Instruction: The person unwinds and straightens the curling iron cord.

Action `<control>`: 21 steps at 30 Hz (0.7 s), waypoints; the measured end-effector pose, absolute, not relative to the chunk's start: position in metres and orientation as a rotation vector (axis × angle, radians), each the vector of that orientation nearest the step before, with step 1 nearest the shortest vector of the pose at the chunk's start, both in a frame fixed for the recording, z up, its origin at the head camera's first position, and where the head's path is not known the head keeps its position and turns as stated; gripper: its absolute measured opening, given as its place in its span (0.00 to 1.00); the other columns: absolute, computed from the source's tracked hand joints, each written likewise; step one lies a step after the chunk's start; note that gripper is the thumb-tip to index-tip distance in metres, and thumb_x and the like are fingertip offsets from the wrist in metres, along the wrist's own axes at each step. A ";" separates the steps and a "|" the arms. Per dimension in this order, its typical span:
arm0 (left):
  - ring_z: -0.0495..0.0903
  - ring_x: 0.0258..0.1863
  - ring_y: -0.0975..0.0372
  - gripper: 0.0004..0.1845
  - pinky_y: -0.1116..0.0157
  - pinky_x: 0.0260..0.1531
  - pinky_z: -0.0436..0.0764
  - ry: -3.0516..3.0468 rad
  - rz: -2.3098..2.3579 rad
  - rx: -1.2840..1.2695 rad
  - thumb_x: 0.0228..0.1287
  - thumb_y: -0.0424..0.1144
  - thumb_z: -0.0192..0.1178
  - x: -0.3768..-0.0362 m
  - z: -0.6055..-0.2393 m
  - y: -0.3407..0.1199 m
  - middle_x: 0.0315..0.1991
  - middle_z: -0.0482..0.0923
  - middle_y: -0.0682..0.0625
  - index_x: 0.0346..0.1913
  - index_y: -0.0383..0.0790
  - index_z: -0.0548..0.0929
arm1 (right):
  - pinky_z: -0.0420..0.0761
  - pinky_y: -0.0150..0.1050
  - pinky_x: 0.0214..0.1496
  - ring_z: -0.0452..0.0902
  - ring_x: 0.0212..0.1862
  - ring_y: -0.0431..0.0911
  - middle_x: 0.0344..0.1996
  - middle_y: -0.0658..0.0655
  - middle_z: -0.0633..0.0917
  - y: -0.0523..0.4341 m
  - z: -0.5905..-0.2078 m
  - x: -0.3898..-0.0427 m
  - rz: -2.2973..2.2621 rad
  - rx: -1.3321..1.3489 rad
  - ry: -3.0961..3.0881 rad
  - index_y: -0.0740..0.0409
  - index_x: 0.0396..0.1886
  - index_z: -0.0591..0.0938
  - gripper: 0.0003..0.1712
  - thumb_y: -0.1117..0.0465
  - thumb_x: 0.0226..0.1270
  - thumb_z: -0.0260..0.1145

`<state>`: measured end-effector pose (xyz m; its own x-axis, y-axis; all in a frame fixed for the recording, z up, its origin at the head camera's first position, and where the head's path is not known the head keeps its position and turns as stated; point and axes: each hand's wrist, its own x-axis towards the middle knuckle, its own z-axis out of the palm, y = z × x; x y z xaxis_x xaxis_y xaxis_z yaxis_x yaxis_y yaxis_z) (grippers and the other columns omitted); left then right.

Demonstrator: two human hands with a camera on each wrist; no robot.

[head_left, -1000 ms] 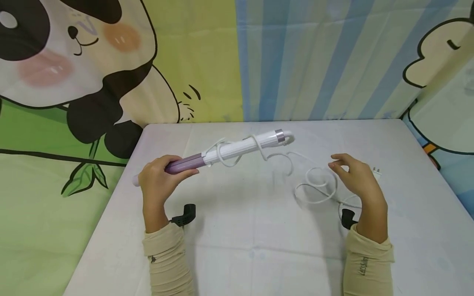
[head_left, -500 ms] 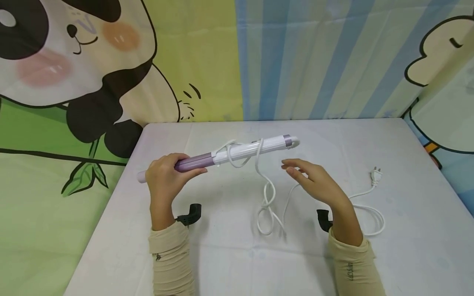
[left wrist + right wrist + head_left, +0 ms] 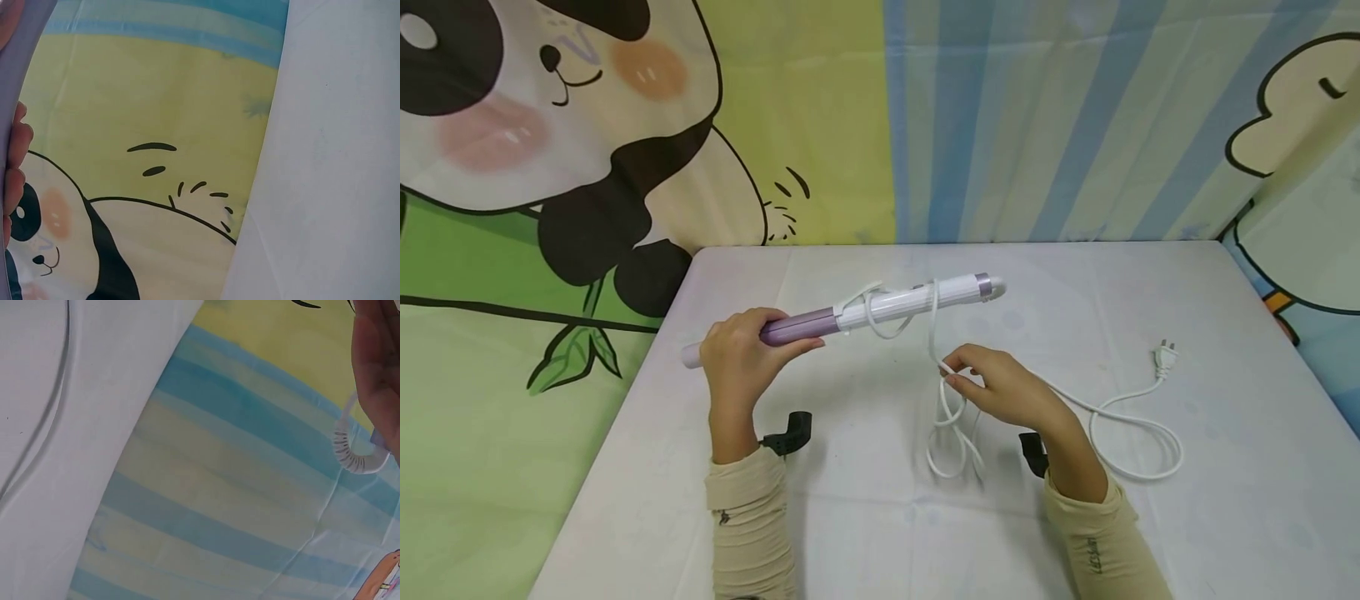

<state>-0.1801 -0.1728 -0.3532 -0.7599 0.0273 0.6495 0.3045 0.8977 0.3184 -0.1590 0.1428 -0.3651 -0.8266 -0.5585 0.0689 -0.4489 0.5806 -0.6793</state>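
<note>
Left hand [image 3: 739, 348] grips the purple barrel of the curling iron [image 3: 880, 311], held up over the bench [image 3: 1225, 517]. Right hand [image 3: 1000, 387], fingers pinching the white cord [image 3: 943, 417] where it hangs from the handle (a few loops wrapped around it). Plug [image 3: 1163, 357] lies on the bench. Iron looks light and stiff, best held mid-barrel; cord is limp and springy, likely to slip.

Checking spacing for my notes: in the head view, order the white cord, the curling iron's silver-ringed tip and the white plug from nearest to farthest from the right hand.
1. White cord, pinched in the right hand fingers.
2. Silver-ringed tip, above the hand.
3. White plug, far right.
</note>
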 end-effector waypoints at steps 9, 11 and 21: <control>0.77 0.22 0.54 0.32 0.60 0.27 0.68 -2.469 -0.513 -0.265 0.24 0.59 0.76 -0.180 -0.353 -0.173 0.25 0.83 0.44 0.31 0.37 0.84 | 0.76 0.38 0.39 0.79 0.41 0.45 0.38 0.53 0.83 0.149 -0.352 -0.153 -1.245 -0.923 2.749 0.58 0.41 0.76 0.07 0.64 0.69 0.52; 0.77 0.22 0.54 0.33 0.61 0.27 0.67 -2.475 -0.512 -0.283 0.23 0.60 0.76 -0.179 -0.353 -0.174 0.25 0.83 0.45 0.31 0.38 0.84 | 0.76 0.36 0.38 0.80 0.39 0.45 0.37 0.54 0.84 0.155 -0.352 -0.153 -1.324 -0.893 2.798 0.60 0.42 0.76 0.07 0.65 0.70 0.51; 0.78 0.24 0.54 0.31 0.60 0.29 0.68 -2.427 -0.658 -0.334 0.24 0.58 0.76 -0.177 -0.352 -0.181 0.27 0.84 0.45 0.31 0.38 0.84 | 0.73 0.20 0.39 0.78 0.34 0.30 0.28 0.37 0.83 0.191 -0.352 -0.161 -1.796 -0.476 2.910 0.67 0.42 0.75 0.10 0.65 0.69 0.52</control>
<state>-0.1769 -0.1806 -0.3518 -0.7910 0.0824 0.6062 0.3772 0.8458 0.3772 -0.1609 0.1914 -0.3518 -0.9149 -0.0679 0.3980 -0.3862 0.4345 -0.8137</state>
